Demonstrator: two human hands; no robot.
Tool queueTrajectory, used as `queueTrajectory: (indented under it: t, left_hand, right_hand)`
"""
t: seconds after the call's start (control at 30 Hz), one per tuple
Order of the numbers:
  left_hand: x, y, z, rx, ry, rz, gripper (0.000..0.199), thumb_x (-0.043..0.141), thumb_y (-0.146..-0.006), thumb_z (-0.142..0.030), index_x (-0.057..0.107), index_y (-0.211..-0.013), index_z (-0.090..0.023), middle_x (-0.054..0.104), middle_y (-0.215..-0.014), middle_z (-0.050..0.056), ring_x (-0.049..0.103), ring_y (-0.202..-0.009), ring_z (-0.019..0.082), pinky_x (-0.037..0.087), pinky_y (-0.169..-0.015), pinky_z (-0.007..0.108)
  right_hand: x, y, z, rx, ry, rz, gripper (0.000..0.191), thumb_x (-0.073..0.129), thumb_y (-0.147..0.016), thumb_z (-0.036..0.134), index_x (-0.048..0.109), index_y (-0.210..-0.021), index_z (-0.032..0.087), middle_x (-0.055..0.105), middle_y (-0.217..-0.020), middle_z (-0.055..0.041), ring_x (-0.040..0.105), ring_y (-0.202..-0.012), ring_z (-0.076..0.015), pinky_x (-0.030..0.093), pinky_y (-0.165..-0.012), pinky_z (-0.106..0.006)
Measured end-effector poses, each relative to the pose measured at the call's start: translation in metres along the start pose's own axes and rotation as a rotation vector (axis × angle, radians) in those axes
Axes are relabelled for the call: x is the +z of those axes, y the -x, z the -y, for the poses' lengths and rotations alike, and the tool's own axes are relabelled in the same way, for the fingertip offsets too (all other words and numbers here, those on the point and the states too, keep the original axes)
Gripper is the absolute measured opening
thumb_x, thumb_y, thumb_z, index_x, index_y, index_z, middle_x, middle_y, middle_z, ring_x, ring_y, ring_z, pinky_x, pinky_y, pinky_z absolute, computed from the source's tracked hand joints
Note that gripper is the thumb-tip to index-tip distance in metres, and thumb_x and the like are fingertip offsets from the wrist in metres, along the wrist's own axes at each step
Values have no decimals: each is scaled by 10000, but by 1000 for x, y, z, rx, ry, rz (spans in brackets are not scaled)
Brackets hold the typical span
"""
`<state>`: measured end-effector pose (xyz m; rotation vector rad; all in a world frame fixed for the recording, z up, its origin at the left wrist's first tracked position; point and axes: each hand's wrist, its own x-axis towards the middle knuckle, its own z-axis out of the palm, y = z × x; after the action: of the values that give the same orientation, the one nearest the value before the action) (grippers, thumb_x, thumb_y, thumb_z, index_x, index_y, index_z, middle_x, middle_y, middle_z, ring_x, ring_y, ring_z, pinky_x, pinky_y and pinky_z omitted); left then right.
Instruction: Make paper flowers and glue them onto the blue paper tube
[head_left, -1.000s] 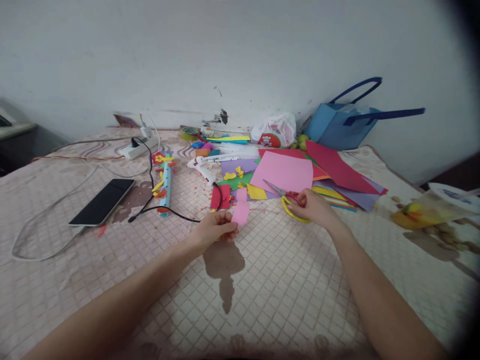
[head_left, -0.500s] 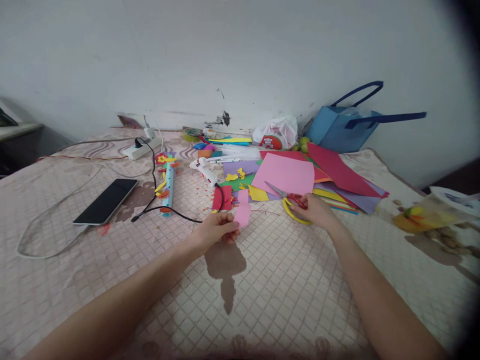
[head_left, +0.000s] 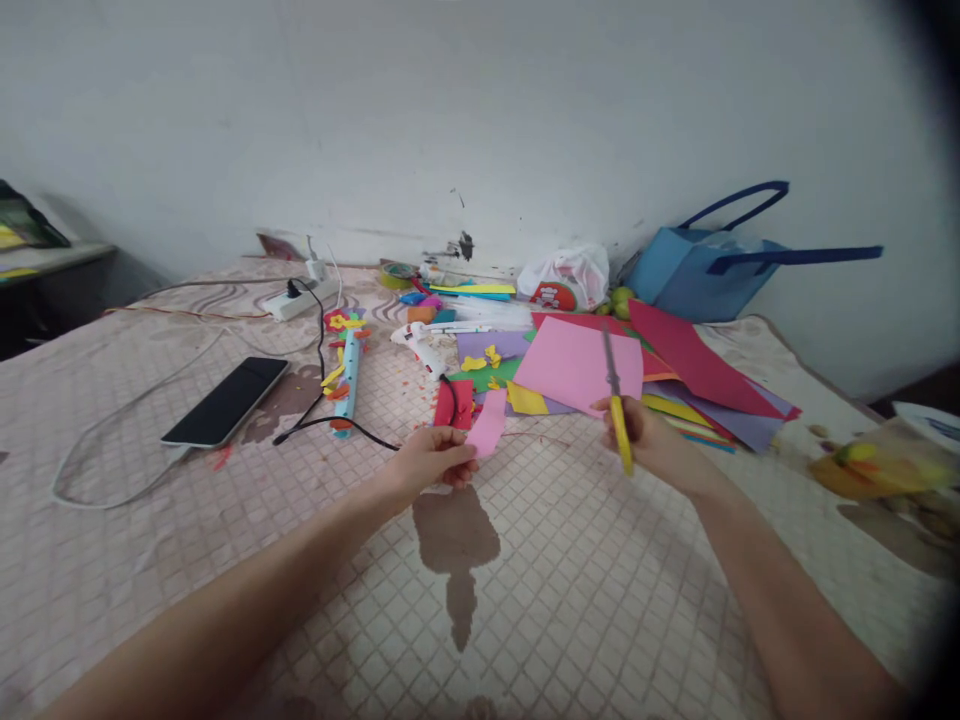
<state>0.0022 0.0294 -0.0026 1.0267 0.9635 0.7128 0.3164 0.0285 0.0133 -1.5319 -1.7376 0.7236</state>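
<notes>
Between the thumb and fingers of my left hand point(head_left: 439, 458) is a small strip of pink paper point(head_left: 489, 422), its free end pointing away from me. My right hand point(head_left: 649, 440) is closed on scissors point(head_left: 619, 430) with yellow on the handle; the blades point toward the wall and look blurred. Behind the scissors lies a large pink sheet point(head_left: 566, 362) on a stack of coloured sheets. Just beyond the strip is a red paper piece point(head_left: 452, 402). A white glue gun point(head_left: 421, 350) rests farther back, its black cord running near my left hand.
A light-blue decorated stick point(head_left: 346, 385) and a phone point(head_left: 226, 402) lie to the left, near a power strip point(head_left: 300, 298). Along the wall are a white plastic bag point(head_left: 566, 275) and a blue bag point(head_left: 694, 270). A container with yellow contents point(head_left: 885, 460) is at far right.
The scissors have turned from pointing left to pointing at the wall, and my right hand has rotated with them. My left hand still grips the pink strip. The view has shifted slightly.
</notes>
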Motion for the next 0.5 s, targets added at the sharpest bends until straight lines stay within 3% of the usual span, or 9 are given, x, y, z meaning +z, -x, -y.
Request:
queueTrajectory:
  t: [0.1, 0.23, 0.33, 0.5]
  left_hand:
    - [-6, 3, -3, 4, -4, -14, 318, 751, -656, -363, 543, -713, -128, 618, -625, -7, 549, -505, 58, 455, -494, 178]
    - [-14, 8, -4, 0, 45, -36, 310, 745, -669, -353, 545, -731, -125, 629, -636, -8, 550, -498, 48, 454, -499, 163]
    - [-16, 11, -5, -57, 113, -14, 306, 754, -671, -332, 554, -757, -117, 666, -693, 20, 598, -548, 64, 498, -564, 180]
    - [-12, 13, -6, -187, 205, 32, 253, 730, -719, -288, 553, -784, -119, 714, -771, 69, 663, -619, 104, 535, -604, 205]
  right_hand:
    - [19, 15, 25, 41, -244, 116, 364, 661, -669, 417, 538, -980, 273, 490, -733, 9, 451, -563, -138, 395, -479, -272]
    - [28, 39, 47, 153, -280, 348, 248, 613, -755, 405, 547, -951, 269, 476, -676, 10, 387, -506, -116, 327, -427, -243]
    - [24, 52, 58, 184, -216, 572, 274, 555, -804, 480, 552, -909, 227, 484, -672, 3, 415, -531, -111, 361, -447, -222]
    - [13, 57, 71, 225, 15, 737, 349, 484, -840, 520, 601, -956, 212, 601, -816, -51, 561, -709, -162, 497, -628, -267]
